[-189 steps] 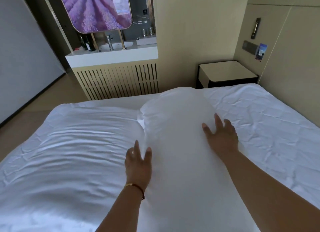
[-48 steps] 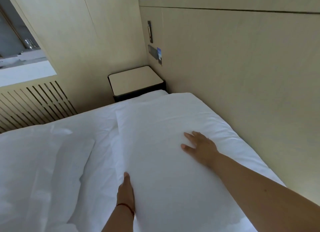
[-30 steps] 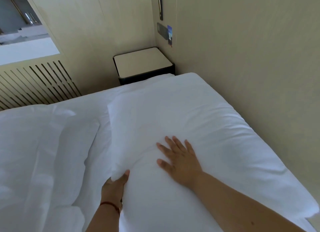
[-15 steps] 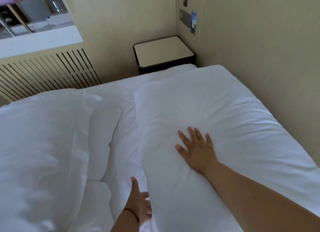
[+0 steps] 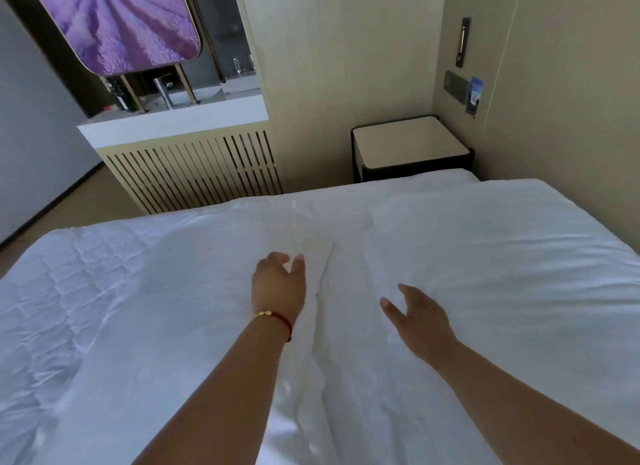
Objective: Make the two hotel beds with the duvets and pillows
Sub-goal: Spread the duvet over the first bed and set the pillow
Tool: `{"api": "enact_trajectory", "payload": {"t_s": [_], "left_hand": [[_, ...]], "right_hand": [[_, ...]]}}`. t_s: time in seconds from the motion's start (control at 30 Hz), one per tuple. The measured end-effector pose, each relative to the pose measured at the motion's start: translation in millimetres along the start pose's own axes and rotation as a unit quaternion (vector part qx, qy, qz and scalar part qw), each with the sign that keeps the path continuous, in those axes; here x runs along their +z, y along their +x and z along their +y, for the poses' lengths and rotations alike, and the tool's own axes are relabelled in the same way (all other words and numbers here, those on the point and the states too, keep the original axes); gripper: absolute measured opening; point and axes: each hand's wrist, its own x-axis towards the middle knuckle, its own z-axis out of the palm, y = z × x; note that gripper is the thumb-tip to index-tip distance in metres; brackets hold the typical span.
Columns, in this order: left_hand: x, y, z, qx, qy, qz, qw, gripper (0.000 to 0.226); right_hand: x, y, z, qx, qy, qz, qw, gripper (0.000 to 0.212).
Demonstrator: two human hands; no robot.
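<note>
A white pillow lies flat at the head of the bed, against the beige headboard wall on the right. Left of it spreads a white rumpled duvet over the bed. My left hand, with a red cord bracelet at the wrist, reaches over the duvet's edge near the pillow with fingers loosely curled, holding nothing. My right hand hovers with fingers spread at the pillow's left edge, holding nothing.
A dark bedside table with a pale top stands in the far corner. A slatted partition with a white counter rises beyond the bed, under a purple picture. A switch panel sits on the wall.
My right hand has come off the top of the pillow toward its left edge. My left hand has left the pillow's edge and reached forward over the duvet. The view has swung left.
</note>
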Motion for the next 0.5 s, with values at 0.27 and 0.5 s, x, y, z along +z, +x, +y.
{"api": "enact_trajectory", "payload": {"t_s": [0.27, 0.5], "left_hand": [[-151, 81, -95, -0.159, 0.232, 0.047, 0.958, 0.084], [-200, 90, -174, -0.264, -0.168, -0.163, 0.936, 0.048]], "right_hand": [[60, -15, -148, 0.111, 0.284, -0.141, 0.942, 0.092], [102, -18, -191, 0.144, 0.436, -0.123, 0.88, 0.132]]}}
